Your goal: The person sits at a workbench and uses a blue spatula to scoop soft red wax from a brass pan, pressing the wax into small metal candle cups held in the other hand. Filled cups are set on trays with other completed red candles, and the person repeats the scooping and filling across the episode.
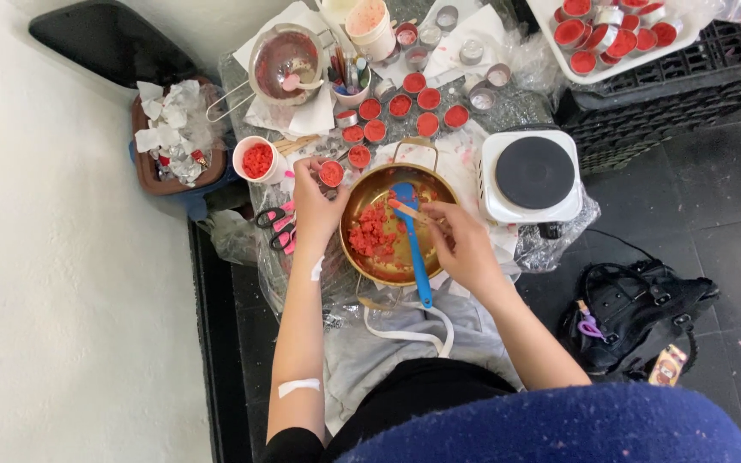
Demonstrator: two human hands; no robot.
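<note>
One small tin (331,173) of red wax sits pinched in the left hand (315,206), raised just left of the gold pan (388,225) at frame centre, close enough for filling. Right hand (465,249) pinches a wooden stick (411,211) over the pan's red chunks (373,231), beside a blue spatula (413,244). Filled tins (405,107) wait above on the desk; a hotplate (532,176) stands to the right.

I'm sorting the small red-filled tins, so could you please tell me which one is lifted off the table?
The small tin held in the left hand, beside the gold pan; the others rest on the table.
</note>
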